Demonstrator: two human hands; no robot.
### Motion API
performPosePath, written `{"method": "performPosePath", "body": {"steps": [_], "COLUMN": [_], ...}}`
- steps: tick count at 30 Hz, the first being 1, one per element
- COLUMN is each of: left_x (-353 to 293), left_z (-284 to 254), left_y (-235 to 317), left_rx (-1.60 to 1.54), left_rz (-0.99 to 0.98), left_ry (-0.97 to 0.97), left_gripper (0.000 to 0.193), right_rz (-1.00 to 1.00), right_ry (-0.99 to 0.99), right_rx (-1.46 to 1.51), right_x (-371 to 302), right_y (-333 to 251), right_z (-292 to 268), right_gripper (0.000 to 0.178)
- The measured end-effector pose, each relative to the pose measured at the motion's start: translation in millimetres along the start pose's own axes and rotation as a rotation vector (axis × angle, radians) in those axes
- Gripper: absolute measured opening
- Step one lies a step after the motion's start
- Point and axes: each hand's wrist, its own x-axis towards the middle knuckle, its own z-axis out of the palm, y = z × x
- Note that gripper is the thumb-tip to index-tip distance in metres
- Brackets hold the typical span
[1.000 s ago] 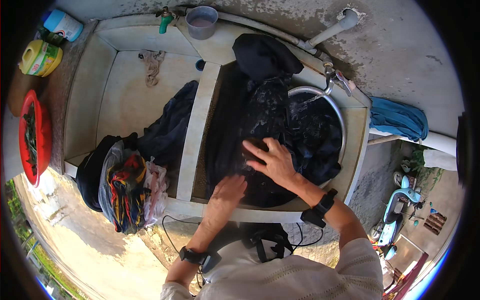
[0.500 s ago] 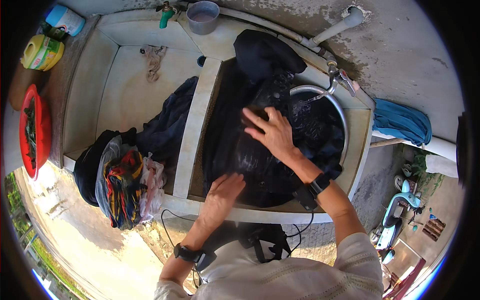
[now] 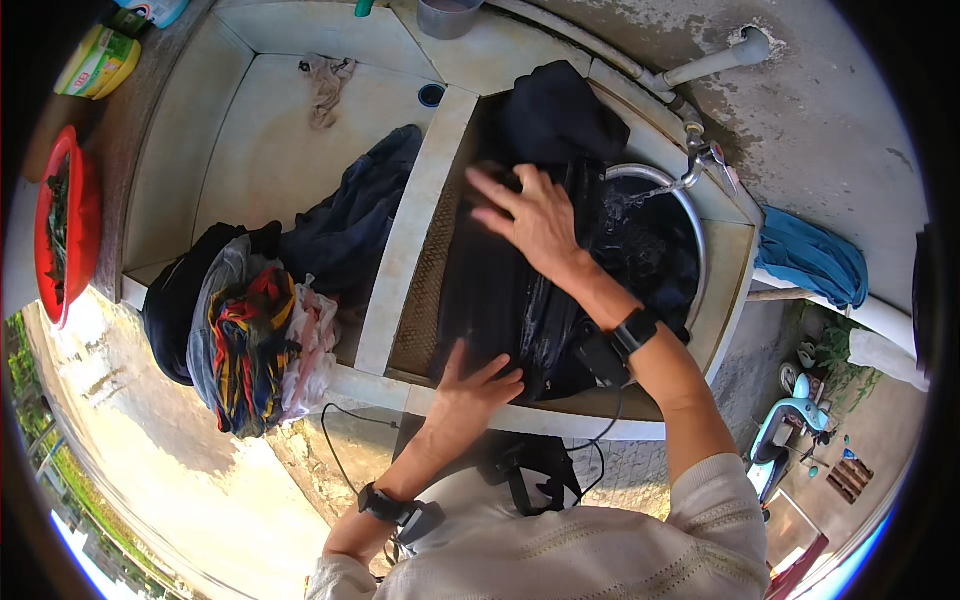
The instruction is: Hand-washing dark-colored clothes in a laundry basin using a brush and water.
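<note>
A wet black garment (image 3: 485, 290) lies spread in the right compartment of a tiled sink (image 3: 412, 240), over a textured washing surface (image 3: 420, 300). Near its lower edge my left hand (image 3: 472, 395) rests on the cloth with fingers spread. My right hand (image 3: 540, 222) is over its upper part, open, the fingertips slightly blurred; whether they touch the cloth I cannot tell. Dark cloth (image 3: 565, 112) is bunched at the far end. Right of my right hand, a metal basin (image 3: 702, 245) holds water and dark fabric, with a thin stream running in from a tap (image 3: 706, 163).
Dark trousers (image 3: 360, 195) and a pale rag (image 3: 326, 90) lie in the left compartment. Several clothes, including a multicoloured striped piece (image 3: 255, 350), hang over its front edge. A red basin (image 3: 85, 230) stands at far left, a blue cloth (image 3: 815, 255) hangs at right.
The black garment's left edge has shifted right, baring more of the textured surface. My left hand's fingers have spread apart. The whole view has shifted slightly.
</note>
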Motion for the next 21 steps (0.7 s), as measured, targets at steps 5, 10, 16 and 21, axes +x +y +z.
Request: {"method": "performPosePath", "body": {"steps": [5, 10, 16, 21], "left_x": [-2, -9, 2, -2], "left_z": [-1, 9, 3, 5], "left_y": [0, -1, 4, 0], "left_rx": [-0.028, -0.132, -0.068, -0.095], "left_rz": [0.019, -0.164, -0.009, -0.100], "left_ry": [0.036, 0.000, 0.041, 0.091], "left_gripper": [0.026, 0.026, 0.026, 0.020], "right_rz": [0.269, -0.204, 0.352, -0.075], "right_ry": [-0.081, -0.220, -0.068, -0.178], "right_rx": [0.091, 0.254, -0.045, 0.221], "right_x": [41, -74, 71, -66], "right_y": [21, -58, 36, -38], "right_z": [-18, -3, -11, -12], "right_gripper": [0.046, 0.049, 0.045, 0.048]}}
